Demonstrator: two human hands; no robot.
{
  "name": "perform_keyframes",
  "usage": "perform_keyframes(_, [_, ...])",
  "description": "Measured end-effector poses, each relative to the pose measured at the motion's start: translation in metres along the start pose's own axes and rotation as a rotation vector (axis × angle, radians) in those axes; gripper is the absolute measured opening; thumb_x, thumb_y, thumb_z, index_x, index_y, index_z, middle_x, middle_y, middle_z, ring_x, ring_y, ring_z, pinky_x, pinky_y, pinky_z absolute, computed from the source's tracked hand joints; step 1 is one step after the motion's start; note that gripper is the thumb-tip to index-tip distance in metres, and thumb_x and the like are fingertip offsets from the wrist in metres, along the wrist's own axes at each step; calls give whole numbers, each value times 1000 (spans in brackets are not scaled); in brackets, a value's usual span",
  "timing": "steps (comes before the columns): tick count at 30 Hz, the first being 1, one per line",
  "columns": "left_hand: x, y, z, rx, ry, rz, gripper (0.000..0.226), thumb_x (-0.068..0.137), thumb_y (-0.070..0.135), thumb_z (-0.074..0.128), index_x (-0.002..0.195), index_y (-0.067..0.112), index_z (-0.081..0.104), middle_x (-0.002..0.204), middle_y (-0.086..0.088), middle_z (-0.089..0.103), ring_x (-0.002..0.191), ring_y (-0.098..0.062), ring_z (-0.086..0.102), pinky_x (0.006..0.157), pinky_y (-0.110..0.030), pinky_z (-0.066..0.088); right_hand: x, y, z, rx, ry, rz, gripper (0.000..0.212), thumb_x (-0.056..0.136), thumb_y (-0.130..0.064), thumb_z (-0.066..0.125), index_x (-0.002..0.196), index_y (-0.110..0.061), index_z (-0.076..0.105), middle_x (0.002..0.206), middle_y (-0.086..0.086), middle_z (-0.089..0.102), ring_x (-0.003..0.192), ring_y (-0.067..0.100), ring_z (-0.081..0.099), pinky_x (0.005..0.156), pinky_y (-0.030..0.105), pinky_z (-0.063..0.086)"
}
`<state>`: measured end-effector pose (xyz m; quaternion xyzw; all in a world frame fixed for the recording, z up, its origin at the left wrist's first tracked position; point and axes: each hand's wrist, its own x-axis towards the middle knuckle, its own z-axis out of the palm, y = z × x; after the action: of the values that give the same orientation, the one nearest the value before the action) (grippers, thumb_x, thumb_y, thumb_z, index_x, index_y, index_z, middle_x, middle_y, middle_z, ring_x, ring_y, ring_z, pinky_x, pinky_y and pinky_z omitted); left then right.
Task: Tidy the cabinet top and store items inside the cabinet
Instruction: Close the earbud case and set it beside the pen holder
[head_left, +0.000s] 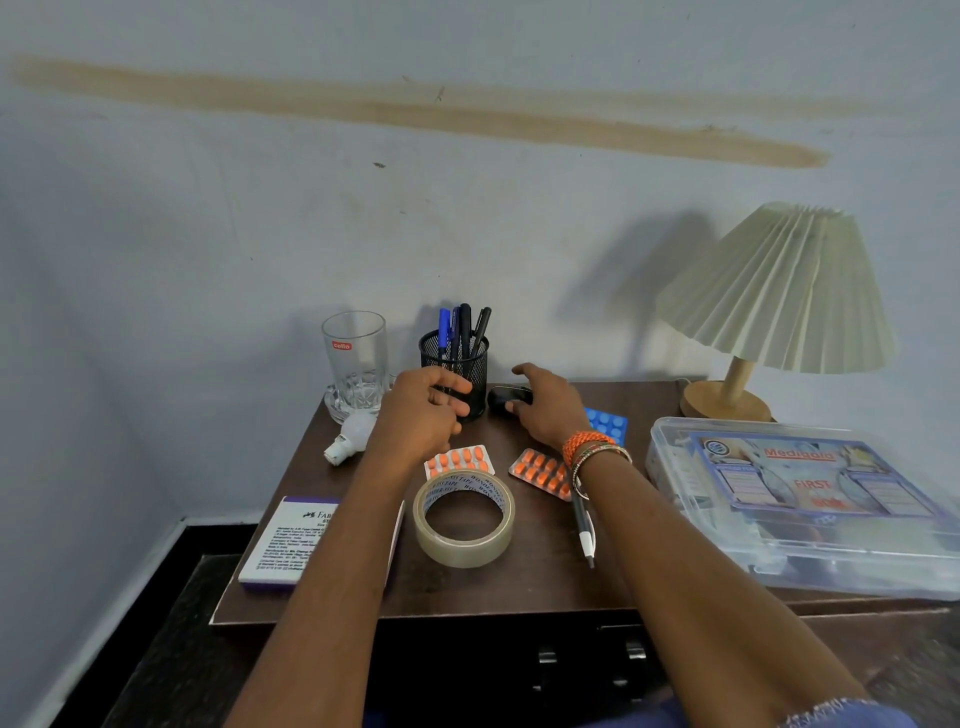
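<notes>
We see both arms reaching forward over the dark wooden counter (524, 582), which is the cabinet top. The left hand (423, 415) is at the black mesh pen holder (456, 369): its fingers (451, 387) curl around the lower front of the holder and touch it, thumb side toward the wall, in a loose wrap rather than a tight fist. Several pens (462, 325) stand upright in the holder.

The right hand (548, 408), with orange and metal bangles at the wrist, lies spread and mostly open over a small black object (506, 399) just right of the holder. Its fingertips rest on or just above that object; we cannot tell whether they grip it.

Nearer to us, between the two forearms, a roll of clear tape (464, 519) lies flat. Two strips of orange tablets (457, 460) (540, 473) lie just behind it, the right strip partly under the right wrist. A blue tablet strip (608, 423) shows beyond that wrist, and a pen (584, 530) lies under the right forearm.

At the left stand a drinking glass (356, 358) and a white bulb (350, 436); a white box (291, 540) lies under the left forearm. At the right are a clear first-aid box (810, 509) and a lamp (779, 296).
</notes>
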<state>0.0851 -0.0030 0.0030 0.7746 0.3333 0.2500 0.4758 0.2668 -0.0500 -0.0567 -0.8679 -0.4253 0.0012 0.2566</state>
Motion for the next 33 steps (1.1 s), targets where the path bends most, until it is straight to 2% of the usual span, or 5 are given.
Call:
perform_keyframes(16, [-14, 2, 9, 77, -38, 39, 38, 84, -12, 43, 101, 17, 61, 77, 4, 62, 68, -11, 60, 65, -30, 53, -19, 8, -65, 113, 79, 169, 19, 82, -8, 58, 97, -9, 68, 111, 15, 63, 97, 31, 63, 88, 38, 53])
perform_keyframes(22, [-18, 2, 18, 103, -98, 41, 37, 82, -10, 44, 96, 19, 63, 82, -1, 66, 68, -14, 61, 61, -31, 52, -44, 4, -72, 6, -324, 361, 8, 82, -5, 69, 85, 0, 63, 101, 21, 71, 79, 29, 68, 84, 42, 57])
perform_keyframes(27, [-21, 4, 20, 129, -123, 53, 35, 83, -9, 48, 101, 16, 64, 83, -3, 67, 68, -10, 60, 56, -21, 46, -52, 1, -61, -119, -397, 348, 24, 82, -18, 73, 99, -5, 62, 121, 15, 65, 109, 29, 64, 95, 37, 52])
perform_keyframes(31, [-20, 3, 19, 144, -131, 44, 32, 85, -8, 49, 102, 16, 64, 86, -5, 68, 69, -11, 60, 62, -27, 51, -51, -1, -59, -94, -414, 365, 26, 81, -17, 74, 101, -4, 64, 116, 15, 68, 89, 22, 60, 67, 26, 49])
perform_keyframes(33, [-20, 2, 19, 147, -145, 39, 33, 85, -8, 50, 105, 15, 64, 88, -6, 68, 71, -12, 61, 64, -26, 51, -49, -3, -60, -32, -383, 374, 15, 81, -13, 72, 87, -3, 63, 108, 15, 70, 85, 24, 59, 70, 29, 51])
